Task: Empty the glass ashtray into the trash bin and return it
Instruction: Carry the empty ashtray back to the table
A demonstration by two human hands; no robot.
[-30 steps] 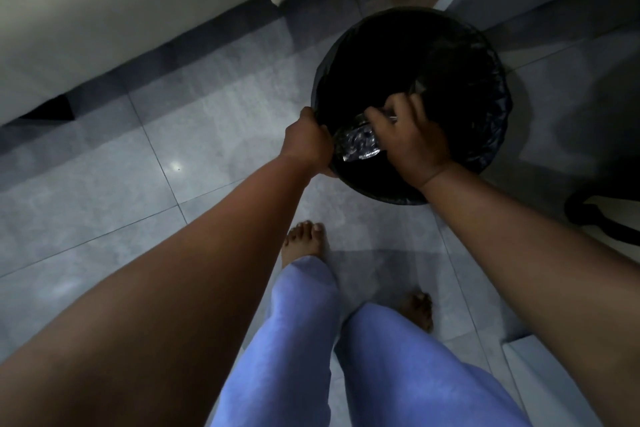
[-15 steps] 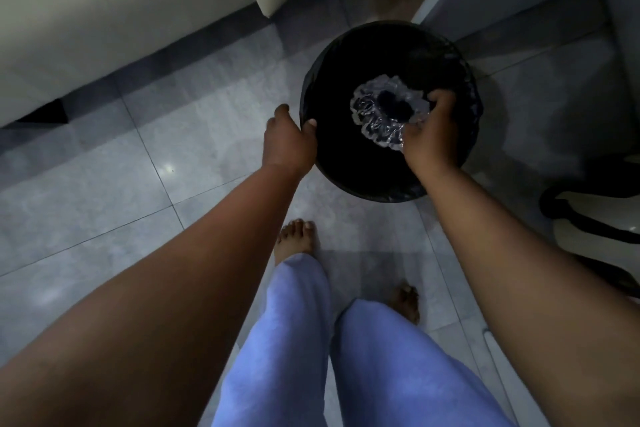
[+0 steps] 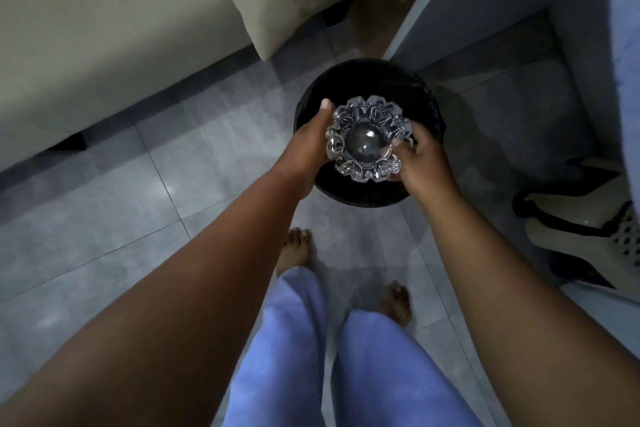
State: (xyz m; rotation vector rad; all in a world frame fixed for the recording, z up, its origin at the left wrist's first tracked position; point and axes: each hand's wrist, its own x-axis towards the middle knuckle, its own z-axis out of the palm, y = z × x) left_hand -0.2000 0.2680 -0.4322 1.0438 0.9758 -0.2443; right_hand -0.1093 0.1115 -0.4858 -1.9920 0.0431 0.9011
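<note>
Two bare hands hold a cut-glass ashtray [image 3: 369, 139] directly above the open mouth of a round black trash bin [image 3: 349, 80] lined with a dark bag. Left hand [image 3: 310, 142]: wrapped around the ashtray's left edge, one finger rising beside the scalloped rim. Right hand [image 3: 420, 158]: clasping the lower-right edge, fingertips [image 3: 398, 144] pressed over the rim onto the moulded glass. The ashtray faces the camera — a flower-shaped rim with rose patterns around a round central bowl that looks dark and glossy; whether any ash lies in it cannot be told. The bin stands on a grey tiled floor [image 3: 145, 218], near the corner of a beige sofa [image 3: 114, 28] at upper left and against a pale cabinet panel [image 3: 491, 10] at upper right. At the right edge lies a cream bag with a black strap [image 3: 571, 229] beside the cabinet. Below the forearms appear blue trousers [image 3: 346, 367] and two bare feet [image 3: 298, 248] planted on the tiles just short of the bin — the left foot ahead of the right.
</note>
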